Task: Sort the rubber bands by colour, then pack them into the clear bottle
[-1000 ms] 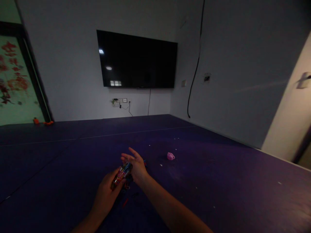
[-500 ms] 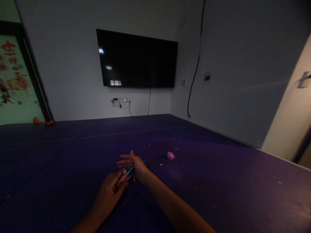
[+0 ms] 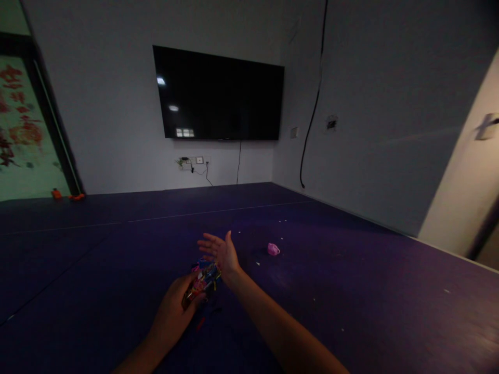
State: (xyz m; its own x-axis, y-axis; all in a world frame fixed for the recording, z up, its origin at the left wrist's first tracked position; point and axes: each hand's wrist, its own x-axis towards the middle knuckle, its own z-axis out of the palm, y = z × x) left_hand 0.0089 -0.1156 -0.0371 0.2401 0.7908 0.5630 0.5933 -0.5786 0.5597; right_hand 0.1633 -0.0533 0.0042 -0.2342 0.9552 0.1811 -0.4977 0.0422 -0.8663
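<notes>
Left hand (image 3: 173, 301) grips a clear container (image 3: 192, 294) of colorful bits (image 3: 201, 283). Right hand (image 3: 225, 257) is released, spread out just beside it. Pink object (image 3: 273, 249) on purple floor (image 3: 351, 280).

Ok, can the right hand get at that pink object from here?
Probably yes: the right hand is open, and nothing bulky shows between it and the pink object, only a small white scrap.

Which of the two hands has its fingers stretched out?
The right hand: its fingers are extended and its thumb points up, while the left hand is curled around a colourful object.
</notes>
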